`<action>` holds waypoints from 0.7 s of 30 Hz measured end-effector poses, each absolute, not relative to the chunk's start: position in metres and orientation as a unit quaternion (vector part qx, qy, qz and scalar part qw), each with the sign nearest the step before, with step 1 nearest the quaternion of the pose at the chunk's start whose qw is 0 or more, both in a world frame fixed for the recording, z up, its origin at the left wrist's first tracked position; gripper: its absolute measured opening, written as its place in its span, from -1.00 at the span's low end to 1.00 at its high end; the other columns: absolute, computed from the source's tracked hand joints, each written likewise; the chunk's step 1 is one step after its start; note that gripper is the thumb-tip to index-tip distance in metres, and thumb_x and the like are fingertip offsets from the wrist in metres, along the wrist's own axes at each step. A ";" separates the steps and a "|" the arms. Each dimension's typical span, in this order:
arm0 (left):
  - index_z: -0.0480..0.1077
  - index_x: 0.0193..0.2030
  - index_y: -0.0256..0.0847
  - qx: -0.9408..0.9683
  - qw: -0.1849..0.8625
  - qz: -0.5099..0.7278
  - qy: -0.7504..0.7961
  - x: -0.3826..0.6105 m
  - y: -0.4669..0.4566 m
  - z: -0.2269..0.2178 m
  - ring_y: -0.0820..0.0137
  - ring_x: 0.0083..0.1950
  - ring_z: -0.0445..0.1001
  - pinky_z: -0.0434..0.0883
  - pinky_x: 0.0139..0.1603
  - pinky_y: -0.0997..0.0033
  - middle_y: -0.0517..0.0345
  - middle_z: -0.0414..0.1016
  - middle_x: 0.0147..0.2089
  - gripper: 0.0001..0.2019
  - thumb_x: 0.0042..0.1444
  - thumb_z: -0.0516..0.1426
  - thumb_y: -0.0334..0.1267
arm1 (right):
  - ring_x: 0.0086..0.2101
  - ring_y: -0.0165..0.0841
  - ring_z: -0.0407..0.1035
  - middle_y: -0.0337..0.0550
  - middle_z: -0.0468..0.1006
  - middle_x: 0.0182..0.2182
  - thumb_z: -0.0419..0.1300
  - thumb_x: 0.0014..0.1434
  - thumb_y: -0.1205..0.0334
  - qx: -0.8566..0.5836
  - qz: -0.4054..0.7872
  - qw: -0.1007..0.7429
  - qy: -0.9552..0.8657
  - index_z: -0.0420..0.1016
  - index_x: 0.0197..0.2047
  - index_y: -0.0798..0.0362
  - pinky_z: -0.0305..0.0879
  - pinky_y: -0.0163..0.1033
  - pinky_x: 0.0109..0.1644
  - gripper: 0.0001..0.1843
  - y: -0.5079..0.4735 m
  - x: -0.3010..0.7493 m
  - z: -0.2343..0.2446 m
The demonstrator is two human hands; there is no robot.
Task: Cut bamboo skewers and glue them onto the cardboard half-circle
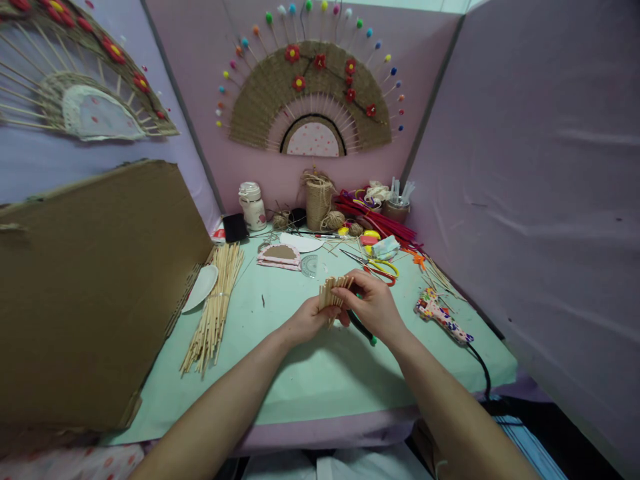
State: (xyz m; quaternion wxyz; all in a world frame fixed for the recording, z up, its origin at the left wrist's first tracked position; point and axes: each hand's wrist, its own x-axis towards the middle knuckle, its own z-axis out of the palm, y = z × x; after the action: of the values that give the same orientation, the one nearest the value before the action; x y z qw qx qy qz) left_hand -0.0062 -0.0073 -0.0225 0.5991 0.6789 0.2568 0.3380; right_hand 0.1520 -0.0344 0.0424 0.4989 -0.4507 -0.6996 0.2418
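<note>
My left hand (316, 319) is closed around a small bunch of thin wooden sticks (330, 291), held upright above the table. At the right side of the same bunch, my right hand (374, 303) has its thumb and fingers pressed on the stick tops. A dark-handled tool with green ends (364, 328) lies just under my right hand, its upper part hidden. Behind it are scissors (377, 265) with yellow and red handles. To the left lies a larger tied bundle of long sticks (215, 307).
A cardboard sheet (95, 293) stands at left beside a white disc (201, 288). A patterned glue gun (443, 315) with a black cord lies at right. Along the back are a twine spool (319, 203), a white bottle (253, 205) and red stems (383, 220). A decorated fan (255, 107) hangs behind.
</note>
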 end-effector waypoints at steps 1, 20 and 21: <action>0.50 -0.28 -0.34 0.673 0.605 0.341 0.256 -0.006 -0.008 -0.022 0.28 -0.23 0.48 0.36 -0.12 0.27 -0.06 0.54 -0.29 -0.59 0.19 0.07 0.03 | -0.48 -0.42 0.25 -0.27 0.36 -0.51 0.24 0.11 0.30 -0.451 0.238 0.499 -0.701 0.34 -0.51 0.04 0.17 -0.31 -0.39 -0.79 -0.035 0.152 0.043; 0.49 -0.18 -0.35 0.657 0.628 0.333 0.251 -0.006 -0.011 -0.015 0.21 -0.17 0.54 0.42 -0.07 0.21 -0.13 0.57 -0.20 -0.53 0.16 0.10 0.10 | -0.46 -0.39 0.26 -0.27 0.37 -0.53 0.25 0.11 0.33 -0.460 0.166 0.453 -0.745 0.32 -0.51 0.03 0.14 -0.30 -0.37 -0.78 -0.036 0.156 0.051; 0.49 -0.18 -0.35 0.658 0.627 0.333 0.250 -0.006 -0.011 -0.014 0.21 -0.17 0.54 0.42 -0.07 0.21 -0.13 0.57 -0.20 -0.53 0.16 0.10 0.11 | -0.45 -0.39 0.27 -0.26 0.37 -0.52 0.24 0.12 0.34 -0.456 0.168 0.450 -0.749 0.32 -0.51 0.03 0.14 -0.30 -0.36 -0.79 -0.035 0.156 0.051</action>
State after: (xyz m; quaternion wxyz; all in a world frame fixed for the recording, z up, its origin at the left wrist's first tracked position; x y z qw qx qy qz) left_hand -0.0062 -0.0111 -0.0141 0.6269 0.6584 0.2502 0.3330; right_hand 0.1563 -0.0355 0.0512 0.4500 -0.4563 -0.7490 0.1681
